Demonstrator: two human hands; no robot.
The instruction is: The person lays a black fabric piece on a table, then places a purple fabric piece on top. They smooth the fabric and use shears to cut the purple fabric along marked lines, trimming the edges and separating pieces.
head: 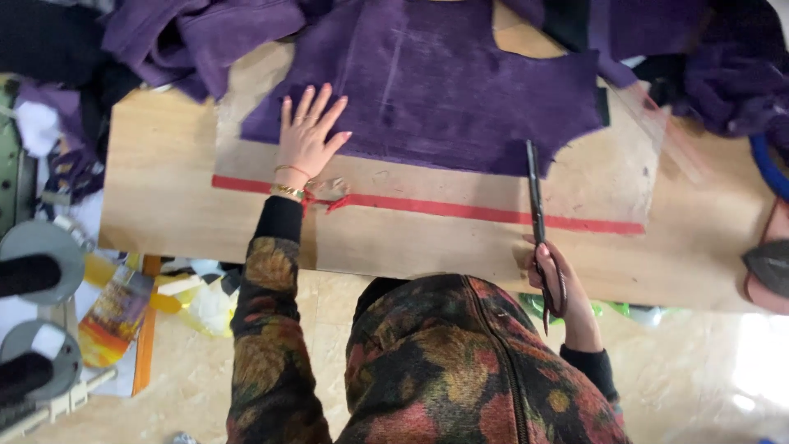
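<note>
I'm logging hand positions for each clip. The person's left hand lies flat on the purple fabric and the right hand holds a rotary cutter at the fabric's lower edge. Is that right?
Not quite. In the head view the right hand holds long scissors, not a rotary cutter, with the blades reaching the lower edge of the purple fabric. The left hand does lie flat on that fabric.

Light wooden table [164, 197], bare wood at left and along the near edge. A clear plastic sheet [608, 177] with a red strip [460, 210] along its near side lay flat across the middle. A purple fabric piece [444, 90] was spread on that sheet, running off the far edge. More purple fabric [205, 37] was heaped at the far left corner, another heap [731, 74] at the far right.
</note>
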